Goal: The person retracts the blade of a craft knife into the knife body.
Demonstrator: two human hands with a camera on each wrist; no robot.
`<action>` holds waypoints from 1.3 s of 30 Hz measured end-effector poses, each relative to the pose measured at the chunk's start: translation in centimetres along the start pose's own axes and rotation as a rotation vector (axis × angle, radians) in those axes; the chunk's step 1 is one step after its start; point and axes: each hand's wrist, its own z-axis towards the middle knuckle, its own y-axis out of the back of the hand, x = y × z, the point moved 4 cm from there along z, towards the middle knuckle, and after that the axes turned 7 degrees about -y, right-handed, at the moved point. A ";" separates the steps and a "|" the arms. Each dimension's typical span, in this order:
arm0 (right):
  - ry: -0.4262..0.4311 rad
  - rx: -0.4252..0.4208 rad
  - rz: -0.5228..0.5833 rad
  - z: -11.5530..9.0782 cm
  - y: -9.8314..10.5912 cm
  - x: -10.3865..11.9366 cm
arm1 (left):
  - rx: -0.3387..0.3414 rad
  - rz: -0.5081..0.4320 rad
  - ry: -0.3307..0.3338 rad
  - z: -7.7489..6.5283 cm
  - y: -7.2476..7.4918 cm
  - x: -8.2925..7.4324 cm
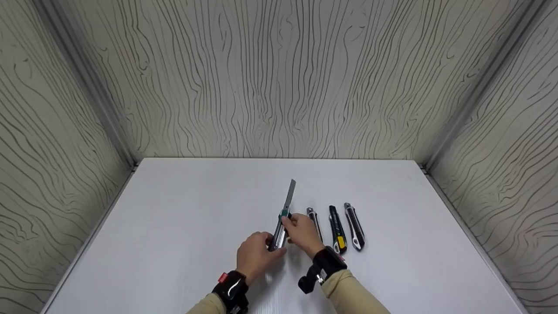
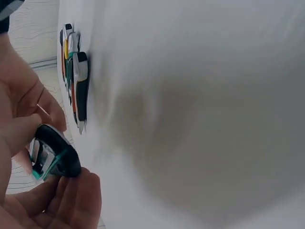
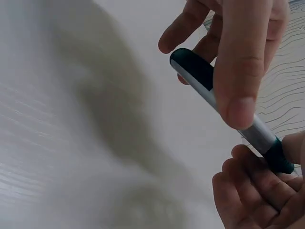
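Between my two hands is a silver and dark green box cutter (image 1: 280, 233), tilted with its long blade (image 1: 290, 192) extended and pointing away. My left hand (image 1: 257, 254) holds the rear of its handle between thumb and fingers. Near the green front collar, my right hand (image 1: 304, 233) pinches the cutter. In the left wrist view the rounded dark end of the box cutter (image 2: 58, 150) shows above the table. From the right wrist view, a thumb lies along the silver handle of the box cutter (image 3: 202, 90); the blade is out of sight there.
Three more box cutters lie to the right: one grey and black (image 1: 311, 213), partly behind my right hand, one black and yellow (image 1: 337, 229), and another grey and black (image 1: 355, 226). The white table (image 1: 183, 209) is bordered by wood-patterned panels (image 1: 279, 78).
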 end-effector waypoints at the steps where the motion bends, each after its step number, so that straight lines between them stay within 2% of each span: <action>1: -0.014 0.006 0.017 0.0 0.0 -0.1 | -0.001 -0.001 0.004 -0.1 -0.2 0.0; 6: -0.033 0.028 0.067 0.1 0.2 -0.4 | 0.023 -0.050 0.011 -0.4 -0.6 -0.2; 12: -0.070 0.050 0.144 0.3 0.5 -0.9 | 0.099 -0.245 -0.018 -0.7 -0.8 -0.2; 15: -0.077 0.068 0.177 0.4 0.6 -1.1 | 0.143 -0.374 0.011 -0.9 -1.1 0.3; 18: -0.083 0.086 0.194 0.4 0.7 -1.1 | 0.223 -0.552 0.078 -1.1 -1.8 0.8; 21: -0.082 0.107 0.199 0.4 0.8 -1.1 | 0.293 -0.669 0.143 -1.2 -2.5 1.1; 24: -0.087 0.123 0.205 0.3 0.9 -1.1 | 0.327 -0.689 0.165 -1.0 -2.9 1.3; 35: -0.143 0.175 0.355 0.1 1.1 -1.3 | 0.328 -0.668 0.137 -1.1 -3.2 0.6; 39: -0.172 0.171 0.365 0.1 1.1 -1.4 | 0.339 -0.670 0.143 -1.2 -3.5 0.1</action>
